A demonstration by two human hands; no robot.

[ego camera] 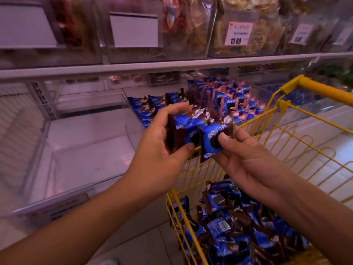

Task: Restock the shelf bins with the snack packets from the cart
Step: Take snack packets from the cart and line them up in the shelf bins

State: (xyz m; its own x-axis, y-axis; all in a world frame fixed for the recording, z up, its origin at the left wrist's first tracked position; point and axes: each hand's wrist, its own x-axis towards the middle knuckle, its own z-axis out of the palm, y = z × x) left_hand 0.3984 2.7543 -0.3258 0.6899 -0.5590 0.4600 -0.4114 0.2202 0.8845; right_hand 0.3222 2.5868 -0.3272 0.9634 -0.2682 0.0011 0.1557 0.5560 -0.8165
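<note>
Head view: my left hand (pixel 160 138) clasps several packets (pixel 183 129) between thumb and fingers; my right hand (pixel 242 157) pinches one packet (pixel 214 138) beside them, above the cart (pixel 298 138).

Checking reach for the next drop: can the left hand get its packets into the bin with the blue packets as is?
Probably yes. The left hand holds blue snack packets just in front of the clear bin, whose top looks open; nothing sits between them.

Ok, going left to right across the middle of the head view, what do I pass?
Empty clear bin → left hand gripping blue snack packets → right hand holding another packet → yellow cart.
</note>
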